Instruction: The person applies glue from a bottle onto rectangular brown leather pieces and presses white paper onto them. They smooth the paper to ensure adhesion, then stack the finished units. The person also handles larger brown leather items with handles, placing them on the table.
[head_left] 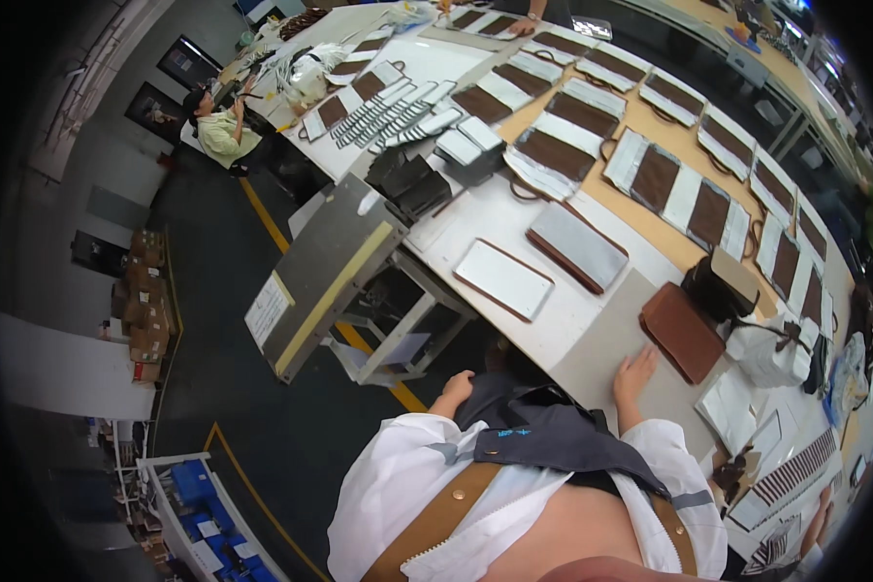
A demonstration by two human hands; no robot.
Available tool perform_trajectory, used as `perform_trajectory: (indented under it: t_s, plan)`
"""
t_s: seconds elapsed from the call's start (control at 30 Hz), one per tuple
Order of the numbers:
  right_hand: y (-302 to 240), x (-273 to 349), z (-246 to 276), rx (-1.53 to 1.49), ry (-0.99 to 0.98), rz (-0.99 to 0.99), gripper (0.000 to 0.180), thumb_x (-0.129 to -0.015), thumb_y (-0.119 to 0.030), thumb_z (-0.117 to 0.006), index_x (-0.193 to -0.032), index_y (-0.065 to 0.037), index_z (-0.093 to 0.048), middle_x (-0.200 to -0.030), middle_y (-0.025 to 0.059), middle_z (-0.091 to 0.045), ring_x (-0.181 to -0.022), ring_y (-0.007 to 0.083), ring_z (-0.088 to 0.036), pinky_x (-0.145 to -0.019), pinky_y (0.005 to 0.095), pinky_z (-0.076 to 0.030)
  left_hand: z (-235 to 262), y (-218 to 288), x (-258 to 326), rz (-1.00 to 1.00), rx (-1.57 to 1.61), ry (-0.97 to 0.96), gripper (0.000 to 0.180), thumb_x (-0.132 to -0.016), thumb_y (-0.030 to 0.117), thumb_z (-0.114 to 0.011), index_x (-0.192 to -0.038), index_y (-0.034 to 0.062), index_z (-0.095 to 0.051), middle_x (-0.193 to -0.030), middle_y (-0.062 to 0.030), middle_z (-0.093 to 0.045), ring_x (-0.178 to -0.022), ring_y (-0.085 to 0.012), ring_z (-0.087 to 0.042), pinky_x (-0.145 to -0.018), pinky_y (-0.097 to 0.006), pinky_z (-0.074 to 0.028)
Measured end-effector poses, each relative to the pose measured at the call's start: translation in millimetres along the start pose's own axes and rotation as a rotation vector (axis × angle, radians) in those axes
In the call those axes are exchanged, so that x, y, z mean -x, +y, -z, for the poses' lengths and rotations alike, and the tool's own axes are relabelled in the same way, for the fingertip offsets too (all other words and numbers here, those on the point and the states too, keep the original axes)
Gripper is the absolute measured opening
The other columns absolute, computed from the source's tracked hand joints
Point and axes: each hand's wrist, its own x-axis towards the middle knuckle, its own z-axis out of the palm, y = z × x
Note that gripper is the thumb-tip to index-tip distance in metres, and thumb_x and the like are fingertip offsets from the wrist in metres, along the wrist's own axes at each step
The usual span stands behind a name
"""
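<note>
My right hand (635, 374) lies on a grey board (587, 341) at the table's near edge, fingers stretched out and holding nothing. Just beyond its fingertips is a brown leather-like panel (684, 333) with rounded corners. My left hand (454, 392) is low beside my dark apron (524, 412), off the table; its fingers are too small and turned away to make out. Farther left on the table lie a flat white panel with a brown rim (502, 279) and a thicker grey-white one with brown edges (577, 245).
A dark brown boxy piece (721, 283) and a white wrapped bundle (771, 351) stand to the right. Rows of brown-and-white panels (567, 131) cover the far table. A grey-topped stand (330, 276) adjoins the left edge. Other people work at the far left, far end and lower right.
</note>
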Motion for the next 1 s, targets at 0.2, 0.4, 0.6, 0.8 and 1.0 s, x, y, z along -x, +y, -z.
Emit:
perform_trajectory:
  t_s: [0.2,0.4,0.6,0.8,1.0]
  plan:
    - [-51.4,7.0,-37.4,0.333,0.178,-0.416,0.061,-0.102,-0.034,-0.044,-0.152,-0.002,-0.032,-0.161,0.0177,-0.027,-0.151,0.0310,-0.021,-0.120,0.0485,-0.021,60.0,-12.3,-70.1,-0.177,0.351,0.021,0.032,-0.093,0.017,-0.057,-0.122,0.0117,-0.067,-0.117,-0.0158,-0.070,-0.112,-0.0326,-0.066,-0.097,-0.041,-0.051]
    - [-77.7,11.4,-43.1,0.429,0.196,-0.404,0.060,-0.100,-0.030,-0.050,-0.151,-0.002,-0.034,-0.160,0.0151,-0.030,-0.149,0.0301,-0.028,-0.117,0.0497,-0.026,85.1,-197.0,-36.7,0.152,0.372,0.014,0.027,-0.089,0.020,-0.061,-0.111,0.0083,-0.073,-0.112,-0.0154,-0.072,-0.104,-0.0329,-0.069,-0.092,-0.042,-0.053]
    - [-67.2,7.3,-45.5,0.425,0.288,-0.399,0.060,-0.097,-0.028,-0.054,-0.149,-0.003,-0.037,-0.157,0.0143,-0.036,-0.146,0.0296,-0.033,-0.116,0.0490,-0.029,109.5,-224.2,-6.8,0.394,0.160,-0.352,0.025,-0.089,0.021,-0.065,-0.104,0.0017,-0.072,-0.075,-0.0079,-0.068,-0.073,-0.0199,-0.067,-0.070,-0.034,-0.055]
    - [-79.7,8.8,-43.9,0.317,0.319,-0.412,0.061,-0.094,-0.023,-0.057,-0.148,0.001,-0.039,-0.155,0.0192,-0.038,-0.145,0.0325,-0.033,-0.117,0.0470,-0.027,114.5,-168.8,-67.2,0.076,0.210,-0.148,0.035,-0.093,0.028,-0.064,-0.117,0.0028,-0.069,-0.099,-0.0136,-0.072,-0.090,-0.0210,-0.069,-0.080,-0.033,-0.054]
    - [-69.6,-4.4,-41.4,0.266,0.311,-0.453,0.068,-0.089,-0.025,-0.061,-0.149,-0.003,-0.036,-0.158,0.0141,-0.033,-0.149,0.0309,-0.026,-0.119,0.0534,-0.022,123.8,-11.2,-84.6,0.016,0.680,-0.186,0.031,-0.100,0.016,-0.058,-0.128,0.0022,-0.062,-0.119,-0.0098,-0.068,-0.101,-0.0148,-0.065,-0.084,-0.027,-0.051]
